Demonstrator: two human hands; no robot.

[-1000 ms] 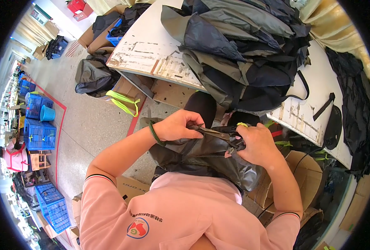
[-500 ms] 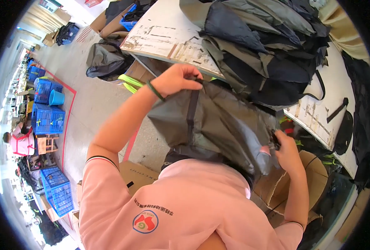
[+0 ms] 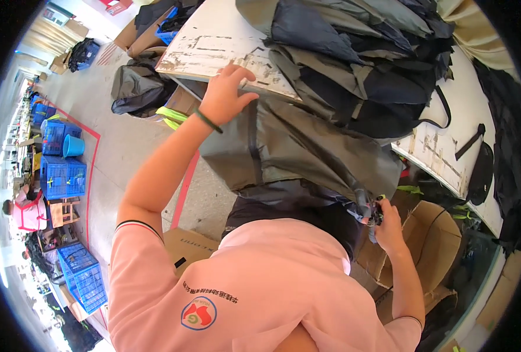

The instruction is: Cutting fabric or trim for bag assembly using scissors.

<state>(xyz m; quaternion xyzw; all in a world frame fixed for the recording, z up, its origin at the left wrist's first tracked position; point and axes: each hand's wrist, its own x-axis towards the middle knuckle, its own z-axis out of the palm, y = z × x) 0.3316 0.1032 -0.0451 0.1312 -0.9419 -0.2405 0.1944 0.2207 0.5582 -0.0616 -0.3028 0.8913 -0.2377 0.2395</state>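
A large olive-grey fabric bag (image 3: pixel 307 146) with a dark vertical strip hangs in front of me, between my waist and the worktable. My left hand (image 3: pixel 225 97) is raised by its upper left edge, thumb and fingers apart, with nothing in it. Lower on the right, my right hand (image 3: pixel 388 226) is closed on the bag's bunched edge. Something dark and grey shows at its fingertips, too small to make out. The bag's dark lower part sags against my dark trousers.
A heap of olive and black fabric pieces (image 3: pixel 354 64) covers much of the worn white table (image 3: pixel 213 50). An open cardboard box (image 3: pixel 430 240) stands at right. Blue crates (image 3: pixel 63 176) and a person in pink (image 3: pixel 29 208) are at far left. More fabric (image 3: pixel 137 88) sits beside the table.
My left hand has let go of the bag's upper edge and lifted up and left, fingers spreading. My right hand has moved down and slightly left, drawing the bag's right edge along.
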